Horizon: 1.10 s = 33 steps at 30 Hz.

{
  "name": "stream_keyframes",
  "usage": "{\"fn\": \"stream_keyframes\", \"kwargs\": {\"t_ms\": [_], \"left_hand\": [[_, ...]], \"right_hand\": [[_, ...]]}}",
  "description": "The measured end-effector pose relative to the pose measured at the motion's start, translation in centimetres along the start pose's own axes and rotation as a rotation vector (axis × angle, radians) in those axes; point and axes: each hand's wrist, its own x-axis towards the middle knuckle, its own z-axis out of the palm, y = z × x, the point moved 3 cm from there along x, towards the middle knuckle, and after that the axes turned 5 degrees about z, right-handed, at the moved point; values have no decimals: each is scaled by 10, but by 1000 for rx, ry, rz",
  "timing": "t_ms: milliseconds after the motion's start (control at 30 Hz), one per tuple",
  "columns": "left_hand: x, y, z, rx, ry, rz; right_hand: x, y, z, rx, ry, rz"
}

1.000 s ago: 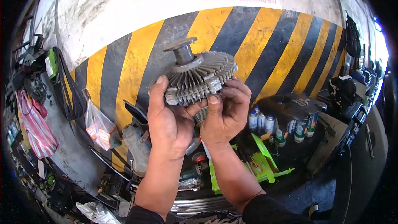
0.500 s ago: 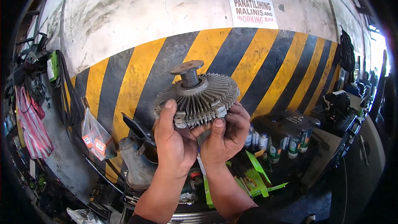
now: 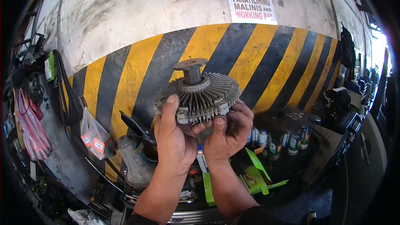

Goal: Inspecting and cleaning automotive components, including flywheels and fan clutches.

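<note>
A finned metal fan clutch point(image 3: 200, 93) is held up in front of me between both hands. Its round flange and short shaft point upward, and the flange face looks rusty. My left hand point(image 3: 173, 137) grips the left rim, thumb up along the front fins. My right hand point(image 3: 229, 135) holds the right side, its thumb pressed against the lower front edge and its fingers curled beneath. The underside of the clutch is mostly hidden by my palms.
Below my hands lies a cluttered bench with a green open box point(image 3: 254, 179), a grey metal housing point(image 3: 135, 166) and several cans point(image 3: 293, 146). A clear plastic bag point(image 3: 96, 135) and a striped bag point(image 3: 31, 129) hang at the left. Behind stands a wall with yellow-black stripes point(image 3: 175, 52).
The view has shifted slightly, so the wall sits a little higher and further left. The fan clutch is tilted marginally differently; both hands keep the same hold.
</note>
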Motion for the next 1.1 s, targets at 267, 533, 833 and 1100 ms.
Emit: {"fn": "stream_keyframes", "kwargs": {"t_ms": [267, 533, 833, 1100], "left_hand": [[4, -4, -3, -18, 17, -14], [9, -8, -10, 16, 20, 1], [6, -11, -13, -20, 126, 52], [5, -17, -16, -60, 182, 118]], "right_hand": [[-4, 2, -5, -133, -50, 12], [-6, 11, -5, -244, -110, -19], [-15, 17, 4, -45, -54, 43], [-20, 25, 1, 22, -77, 133]]}}
